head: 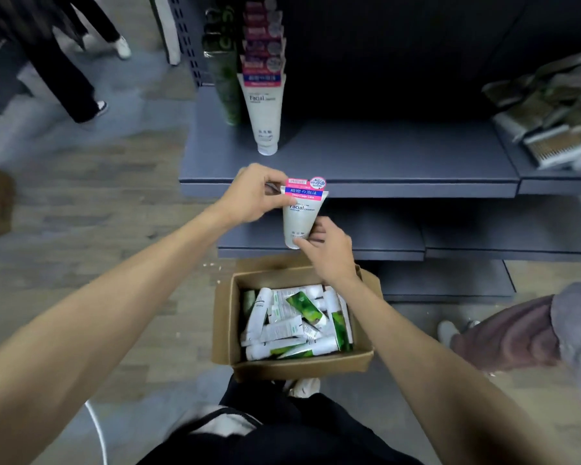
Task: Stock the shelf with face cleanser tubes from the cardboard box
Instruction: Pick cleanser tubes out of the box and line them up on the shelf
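Head view looks down on a dark blue-grey metal shelf unit [383,156] with stepped tiers, the landmark for all else. On its top tier, at the left end, one row of upright white tubes with pink-and-blue headers [264,105] runs back into shadow, with a row of green tubes [223,85] just left of it; the count in each row cannot be told. At the tier's right end lies a blurred heap of grey-brown packets [550,122]. Below the unit's front, on the wood-look floor, sits one open brown cardboard box [299,367], filled with jumbled white and green tubes [292,327]. In front of the top tier's edge, one white facial cleanser tube with a pink-and-blue header card [302,209] is held cap-down: the left hand [252,196] pinches its header, the right hand [326,250] grips its cap end. Another person's legs [67,62] stand far left of the unit.
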